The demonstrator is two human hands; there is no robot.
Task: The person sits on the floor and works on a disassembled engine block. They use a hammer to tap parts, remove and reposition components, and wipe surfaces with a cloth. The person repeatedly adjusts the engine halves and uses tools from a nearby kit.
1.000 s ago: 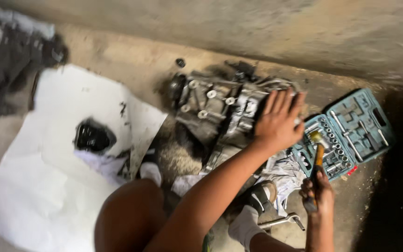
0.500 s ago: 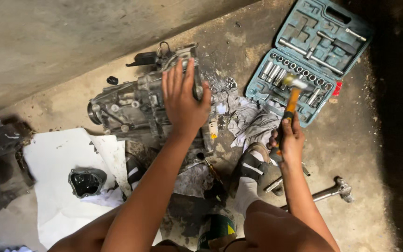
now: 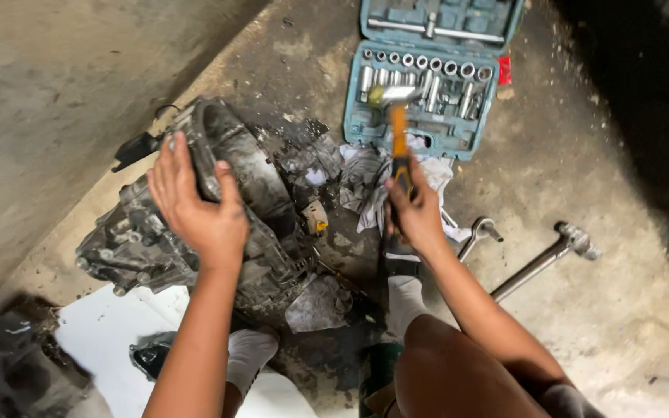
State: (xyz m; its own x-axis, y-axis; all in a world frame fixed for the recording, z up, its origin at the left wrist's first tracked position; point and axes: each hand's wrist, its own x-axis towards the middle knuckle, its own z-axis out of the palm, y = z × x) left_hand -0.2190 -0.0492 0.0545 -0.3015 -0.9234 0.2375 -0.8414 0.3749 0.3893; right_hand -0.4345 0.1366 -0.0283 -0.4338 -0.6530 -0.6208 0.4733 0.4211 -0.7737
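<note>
Head view: I looked straight down at a grimy concrete floor (image 3: 598, 232), with my two bare arms reaching forward and my knees at the bottom edge.
Left hand: my left hand (image 3: 195, 205) lay spread over the rim of the gearbox casing (image 3: 195, 224), fingers draped across the round open end and the thumb hooked on its inner side. It pressed on the metal rather than closing round anything.
Right hand: my right hand (image 3: 416, 213) was wrapped tight in a fist round the dark grip of a hammer (image 3: 396, 124), held upright so that the orange shaft rose away from me.
Hammer head: the pale metal head sat in front of the socket set (image 3: 427, 77) as I saw it; whether it touched the case I could not tell.
Gearbox casing: it lay tilted on the floor left of centre, black with oil, its bolted end toward the lower left and resting partly on a white sheet (image 3: 110, 333).
Socket set: a blue-green case stood open at the top of the view, with rows of shiny sockets in its near tray and long pieces in its lid.
Rags: dirty grey cloths (image 3: 365, 174) were bunched between the casing and the case, just beside my right fist.
Loose tools: a wrench (image 3: 478, 232) and a long-handled bar (image 3: 540, 263) lay on the concrete to the right of my right forearm, near each other but apart.
Feet: a white sock (image 3: 404, 298) showed below my right wrist.
</note>
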